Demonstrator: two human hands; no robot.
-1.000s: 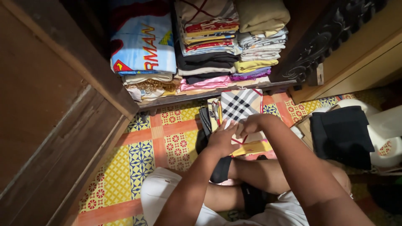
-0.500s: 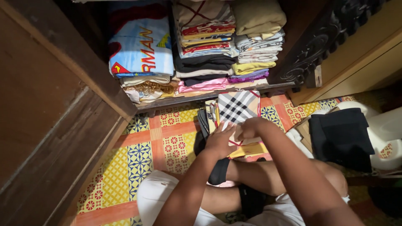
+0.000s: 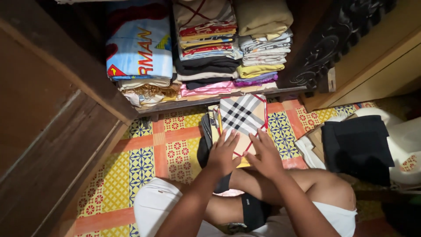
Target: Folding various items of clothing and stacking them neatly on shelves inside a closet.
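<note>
Both hands lie flat with fingers spread, grasping nothing: the left hand (image 3: 223,151) and the right hand (image 3: 265,153) press side by side on the near end of a folded checked cloth in cream, black and grey with thin red lines (image 3: 242,115). That cloth tops a small pile of folded fabrics (image 3: 210,129) on the patterned yellow, orange and blue tiled floor (image 3: 144,162), just in front of the lower edge of a dark wooden cupboard shelf (image 3: 210,100). On the shelf stand tight stacks of folded clothes (image 3: 208,48), with a blue printed cloth (image 3: 140,48) at its left end. A folded black garment (image 3: 357,147) rests on pale things toward the right edge. As a judgement, uneven pressure from the palms could skew the fold or slide the top cloth off the pile, since the layers beneath look loosely aligned.
</note>
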